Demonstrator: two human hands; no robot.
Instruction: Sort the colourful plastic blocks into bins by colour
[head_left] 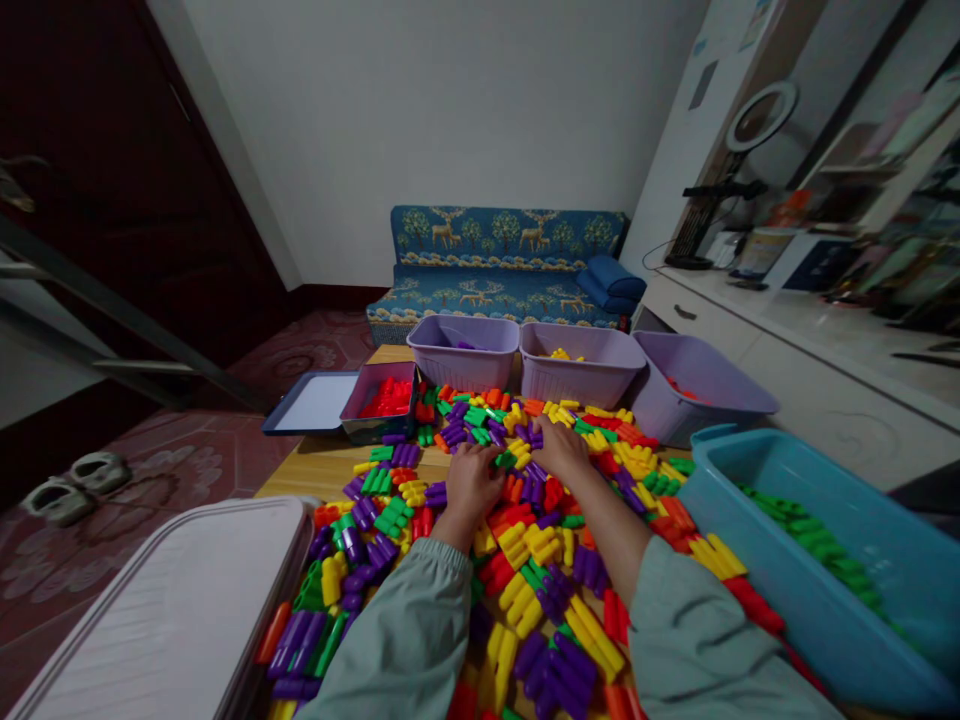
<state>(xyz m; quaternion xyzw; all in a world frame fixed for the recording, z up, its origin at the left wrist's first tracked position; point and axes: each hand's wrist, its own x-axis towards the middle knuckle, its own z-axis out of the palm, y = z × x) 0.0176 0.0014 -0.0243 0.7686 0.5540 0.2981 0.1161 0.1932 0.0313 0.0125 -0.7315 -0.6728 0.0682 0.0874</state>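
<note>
Plastic building blocks (394, 517) shaped like joined tubes, in purple, green, yellow, red and orange, are heaped across the wooden table. My left hand (474, 485) is in the middle of the heap with its fingers curled down. A green block (506, 459) lies at its fingertips; whether they grip it is hidden. Just to the right and a little farther off, my right hand (559, 450) has its fingers closed at a purple block (535, 437). The back of the hand partly covers the grip.
Three lilac bins (465, 362) stand along the far edge, holding a few blocks. A teal bin (810, 500) with green blocks is at right. A box of red blocks (388, 398) and a dark-rimmed lid (311, 402) sit far left; a white lid (172, 600) is near left.
</note>
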